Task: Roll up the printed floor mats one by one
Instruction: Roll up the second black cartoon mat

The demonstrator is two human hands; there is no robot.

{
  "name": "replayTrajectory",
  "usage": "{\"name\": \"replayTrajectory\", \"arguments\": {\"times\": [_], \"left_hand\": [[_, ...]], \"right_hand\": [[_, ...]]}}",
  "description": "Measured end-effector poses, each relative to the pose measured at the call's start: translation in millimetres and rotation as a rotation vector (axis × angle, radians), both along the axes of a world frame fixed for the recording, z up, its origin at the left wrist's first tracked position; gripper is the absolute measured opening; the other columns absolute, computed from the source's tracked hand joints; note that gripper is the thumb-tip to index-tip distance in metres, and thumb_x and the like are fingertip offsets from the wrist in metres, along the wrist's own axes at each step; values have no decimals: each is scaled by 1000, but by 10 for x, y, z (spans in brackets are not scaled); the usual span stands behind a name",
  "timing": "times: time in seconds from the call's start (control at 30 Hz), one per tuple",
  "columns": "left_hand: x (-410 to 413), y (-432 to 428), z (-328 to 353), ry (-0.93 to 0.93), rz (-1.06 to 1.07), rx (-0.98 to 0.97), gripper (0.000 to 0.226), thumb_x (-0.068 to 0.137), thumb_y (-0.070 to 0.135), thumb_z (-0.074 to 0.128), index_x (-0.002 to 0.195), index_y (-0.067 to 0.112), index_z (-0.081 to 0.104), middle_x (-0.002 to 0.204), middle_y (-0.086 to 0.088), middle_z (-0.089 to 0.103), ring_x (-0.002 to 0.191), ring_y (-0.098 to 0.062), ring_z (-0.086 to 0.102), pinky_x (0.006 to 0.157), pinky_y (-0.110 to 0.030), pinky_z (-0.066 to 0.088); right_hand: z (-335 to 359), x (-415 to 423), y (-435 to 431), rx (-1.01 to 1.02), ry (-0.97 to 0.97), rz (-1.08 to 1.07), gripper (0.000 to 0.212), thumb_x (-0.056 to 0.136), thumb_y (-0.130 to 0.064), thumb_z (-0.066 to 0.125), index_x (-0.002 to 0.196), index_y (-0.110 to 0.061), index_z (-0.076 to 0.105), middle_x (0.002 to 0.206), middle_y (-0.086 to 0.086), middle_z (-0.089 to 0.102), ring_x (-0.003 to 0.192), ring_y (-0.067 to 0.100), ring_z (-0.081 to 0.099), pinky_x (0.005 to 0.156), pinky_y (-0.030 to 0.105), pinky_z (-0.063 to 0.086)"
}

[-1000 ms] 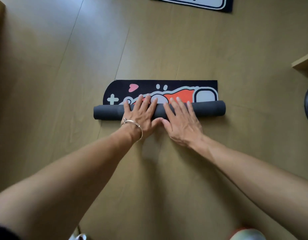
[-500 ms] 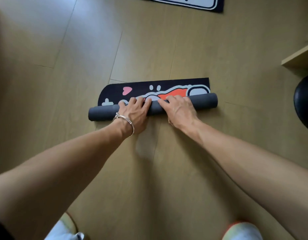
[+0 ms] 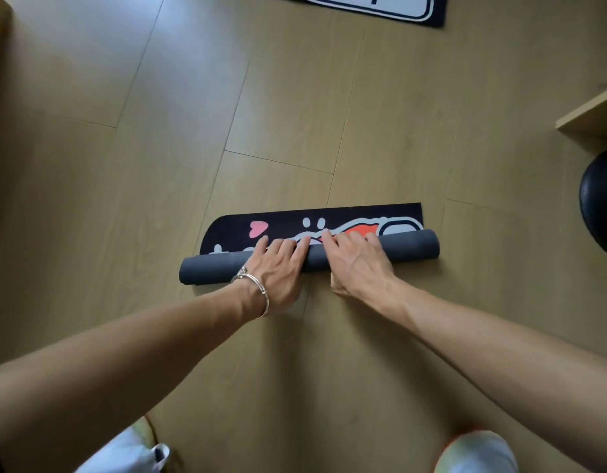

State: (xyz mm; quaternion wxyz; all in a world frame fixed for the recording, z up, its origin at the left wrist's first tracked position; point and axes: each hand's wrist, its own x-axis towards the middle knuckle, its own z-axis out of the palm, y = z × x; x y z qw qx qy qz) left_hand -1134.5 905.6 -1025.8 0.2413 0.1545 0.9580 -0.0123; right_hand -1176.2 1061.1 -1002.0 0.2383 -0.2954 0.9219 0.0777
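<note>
Wood floor (image 3: 295, 97): left hand (image 3: 278, 268), right hand (image 3: 358, 261) curled round mostly rolled mat (image 3: 411, 248); second mat (image 3: 380, 6) cropped above.

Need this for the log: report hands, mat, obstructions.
Left hand, right hand both grip the mat roll. Narrow printed strip left flat. Second mat beyond, not in the way.

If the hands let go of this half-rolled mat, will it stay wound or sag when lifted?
Probably floppy: the mat winds into a tight roll, so it would likely sag lifted by one end. It may unwind if released, since left hand and right hand both grip it. On smooth floor it could roll.
</note>
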Motion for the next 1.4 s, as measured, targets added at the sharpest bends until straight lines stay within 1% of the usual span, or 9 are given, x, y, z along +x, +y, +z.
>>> {"name": "replayTrajectory", "arguments": {"times": [0.13,0.3,0.4,0.63,0.8,0.9,1.07,1.27,1.4], "left_hand": [[-164,51,47,-57,147,8,77,91,36,34,151,11,-6,159,-7,-6,146,-22,-8,114,-51,-6],[-411,1,14,-122,225,6,78,89,40,31,151,16,-10,158,-8,-13,145,-21,-14,113,-54,-7],[-445,-3,54,-66,279,7,73,92,36,29,151,14,-8,159,-8,-7,146,-22,-7,114,-54,-2],[-229,-114,1,193,72,70,65,80,31,44,140,6,41,140,-13,47,128,-30,47,99,-60,35],[-340,-133,15,14,84,-16,82,89,33,46,151,12,-4,160,-4,-2,147,-21,-2,114,-54,3],[-593,-177,55,-3,55,-122,85,92,37,47,150,15,-12,159,-3,-8,146,-21,-6,114,-54,0],[-916,-128,67,11,167,-183,72,90,35,58,147,19,17,145,-13,28,134,-29,30,103,-48,29],[-1039,-116,166,-3,263,-83,39,86,24,60,122,17,47,112,-11,54,103,-30,55,74,-38,43],[-934,-31,221,95,316,1,39,82,35,61,112,15,46,106,-10,58,94,-32,60,65,-33,37]], "right_hand": [[-90,102,137,-58,81,36,86,68,-24,64,145,0,34,146,18,41,134,35,39,108,51,31],[-192,158,132,-47,80,19,86,83,-40,63,148,-1,23,155,18,24,142,35,24,113,52,20],[-178,-66,57,13,-33,21,81,97,-58,25,150,-8,-11,160,11,-10,147,29,-10,117,48,-4],[-163,-617,-141,-8,-195,-88,76,96,-60,16,153,-14,-5,161,6,-1,147,23,-6,118,47,-2],[-155,-588,-96,-101,-77,-98,75,98,-57,23,153,-12,1,160,10,5,147,25,-1,118,45,0],[-155,-488,30,-104,56,-8,72,99,-46,38,153,-11,6,158,13,12,147,29,4,117,46,1],[-127,-574,58,-29,72,-54,83,91,-11,52,153,-14,-4,159,11,3,147,30,-1,117,48,3],[-52,-663,-132,-42,-28,-223,75,92,-9,44,153,-15,0,160,12,-3,146,32,-5,116,51,3],[103,-583,-79,-261,180,-280,63,90,-22,46,148,-10,24,144,16,31,131,33,31,112,44,23]]}}
